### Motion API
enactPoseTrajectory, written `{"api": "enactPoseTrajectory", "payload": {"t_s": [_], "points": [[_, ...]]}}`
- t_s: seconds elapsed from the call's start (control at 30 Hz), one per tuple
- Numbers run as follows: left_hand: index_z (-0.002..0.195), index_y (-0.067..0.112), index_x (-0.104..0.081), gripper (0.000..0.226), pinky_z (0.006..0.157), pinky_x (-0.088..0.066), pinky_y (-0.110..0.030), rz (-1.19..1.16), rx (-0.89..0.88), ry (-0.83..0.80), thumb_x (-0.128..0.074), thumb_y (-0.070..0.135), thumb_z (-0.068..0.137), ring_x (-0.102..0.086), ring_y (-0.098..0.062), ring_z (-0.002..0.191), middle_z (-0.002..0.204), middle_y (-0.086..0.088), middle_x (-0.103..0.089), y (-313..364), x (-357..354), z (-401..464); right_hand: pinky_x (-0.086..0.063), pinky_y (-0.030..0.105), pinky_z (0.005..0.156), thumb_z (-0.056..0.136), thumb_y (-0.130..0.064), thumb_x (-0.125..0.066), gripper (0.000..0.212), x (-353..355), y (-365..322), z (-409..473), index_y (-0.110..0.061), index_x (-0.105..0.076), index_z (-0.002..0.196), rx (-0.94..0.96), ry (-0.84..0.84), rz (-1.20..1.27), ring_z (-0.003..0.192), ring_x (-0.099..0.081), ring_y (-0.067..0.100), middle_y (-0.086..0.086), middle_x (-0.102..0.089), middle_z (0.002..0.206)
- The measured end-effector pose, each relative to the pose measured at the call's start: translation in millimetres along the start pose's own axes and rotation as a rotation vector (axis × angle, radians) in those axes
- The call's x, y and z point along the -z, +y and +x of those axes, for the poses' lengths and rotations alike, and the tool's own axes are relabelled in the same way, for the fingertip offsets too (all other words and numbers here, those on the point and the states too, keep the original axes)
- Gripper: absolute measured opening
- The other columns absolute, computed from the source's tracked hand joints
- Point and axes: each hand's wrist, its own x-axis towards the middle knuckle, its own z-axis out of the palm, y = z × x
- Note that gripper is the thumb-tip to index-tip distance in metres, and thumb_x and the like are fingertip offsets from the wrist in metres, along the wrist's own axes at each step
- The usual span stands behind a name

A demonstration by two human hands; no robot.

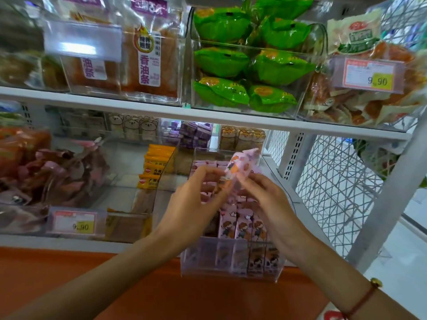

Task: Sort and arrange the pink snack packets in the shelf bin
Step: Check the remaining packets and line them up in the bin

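Observation:
A clear plastic shelf bin [231, 271] sits on the lower shelf, right of centre. Several pink snack packets [242, 225] with a cartoon figure stand upright in a row near its front; more pink packets [205, 163] lie toward its back. Above the bin both hands hold one pink packet [240, 166], tilted up to the right. My left hand [194, 197] pinches its lower left end. My right hand [265, 195] pinches its lower right side. The hands hide the bin's middle.
Left of the bin stand a clear bin with orange packets [154, 167] and another with brownish-pink packets [57, 176]. The upper shelf [161, 109] holds green packets [249, 68] and fried dough packs. A wire mesh panel [335, 188] closes the right side. An orange ledge [92, 273] runs below.

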Motion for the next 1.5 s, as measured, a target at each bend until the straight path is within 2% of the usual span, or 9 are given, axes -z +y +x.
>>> {"api": "enactPoseTrajectory", "payload": {"t_s": [0.13, 0.27, 0.4, 0.53, 0.7, 0.87, 1.03, 1.17, 1.5], "points": [[0.114, 0.033, -0.052, 0.019, 0.078, -0.051, -0.011, -0.1, 0.088, -0.115, -0.052, 0.028, 0.095, -0.062, 0.007, 0.095, 0.109, 0.018, -0.064, 3, 0, 2, -0.044, 0.041, 0.097, 0.089, -0.035, -0.056, 0.034, 5, -1, 2, -0.031, -0.059, 0.123, 0.02, -0.02, 0.035, 0.097, -0.066, 0.01, -0.007, -0.072, 0.103], [0.105, 0.018, -0.058, 0.012, 0.051, -0.05, -0.012, -0.363, 0.376, -0.203, -0.052, 0.021, 0.096, -0.067, 0.0, 0.059, 0.069, 0.01, -0.071, 14, 0, 3, -0.054, 0.027, 0.078, 0.082, -0.034, -0.064, 0.04, 11, 2, 4, -0.017, -0.064, 0.118, -0.023, -0.015, 0.082, 0.084, -0.07, 0.011, 0.001, -0.074, 0.096], [0.101, 0.02, -0.065, 0.017, 0.053, -0.053, -0.015, -0.447, 0.525, -0.281, -0.059, 0.032, 0.09, -0.07, -0.003, 0.068, 0.08, 0.007, -0.075, 20, 3, 7, -0.047, 0.023, 0.066, 0.085, -0.038, -0.06, 0.037, 11, 1, 3, -0.013, -0.067, 0.111, -0.09, -0.04, 0.116, 0.072, -0.067, 0.009, 0.001, -0.073, 0.082], [0.11, 0.023, -0.061, 0.025, 0.06, -0.054, -0.014, -0.375, 0.484, -0.214, -0.065, 0.031, 0.087, -0.069, 0.002, 0.074, 0.087, 0.01, -0.074, 13, 3, 7, -0.05, 0.023, 0.066, 0.093, -0.029, -0.054, 0.029, 8, 2, 4, -0.017, -0.063, 0.117, -0.075, -0.026, 0.101, 0.075, -0.068, 0.008, -0.001, -0.073, 0.087], [0.117, 0.042, -0.055, 0.036, 0.075, -0.052, -0.014, 0.144, 0.031, -0.019, -0.068, 0.035, 0.084, -0.058, 0.009, 0.092, 0.105, 0.025, -0.061, 3, 3, 5, -0.049, 0.041, 0.095, 0.088, -0.025, -0.062, 0.038, 6, -1, 2, -0.029, -0.054, 0.124, 0.068, -0.019, -0.032, 0.107, -0.063, 0.013, -0.003, -0.067, 0.115], [0.115, 0.049, -0.054, 0.042, 0.09, -0.049, -0.031, 0.254, -0.171, 0.055, -0.07, 0.039, 0.078, -0.054, 0.002, 0.104, 0.111, 0.027, -0.058, 7, 7, 3, -0.055, 0.031, 0.082, 0.072, -0.044, -0.067, 0.048, 4, 0, -1, -0.021, -0.059, 0.114, 0.061, -0.056, 0.123, 0.09, -0.07, 0.014, -0.001, -0.072, 0.102], [0.131, 0.041, -0.043, 0.071, 0.084, -0.046, -0.012, 0.134, -0.065, 0.021, -0.057, 0.067, 0.066, -0.05, 0.011, 0.104, 0.113, 0.033, -0.049, 12, 3, 1, -0.056, 0.024, 0.071, 0.087, -0.033, -0.057, 0.023, 15, -3, 2, -0.014, -0.066, 0.097, -0.102, -0.048, 0.514, 0.077, -0.068, 0.013, 0.004, -0.072, 0.085], [0.11, 0.043, -0.058, 0.048, 0.072, -0.053, -0.015, -0.095, 0.01, -0.043, -0.063, 0.063, 0.067, -0.064, 0.005, 0.09, 0.099, 0.023, -0.067, 16, -3, 0, -0.056, 0.02, 0.062, 0.085, -0.031, -0.061, 0.021, 16, -4, 2, -0.015, -0.071, 0.077, -0.193, -0.013, 0.606, 0.071, -0.07, 0.013, 0.006, -0.072, 0.08], [0.096, 0.04, -0.064, 0.034, 0.065, -0.053, -0.014, -0.046, 0.081, -0.025, -0.06, 0.063, 0.071, -0.063, 0.007, 0.081, 0.086, 0.022, -0.068, 9, 3, 6, -0.056, 0.025, 0.068, 0.084, -0.025, -0.064, 0.029, 19, -5, 3, -0.023, -0.063, 0.114, -0.168, -0.107, 0.602, 0.082, -0.069, 0.017, 0.004, -0.071, 0.091]]}}
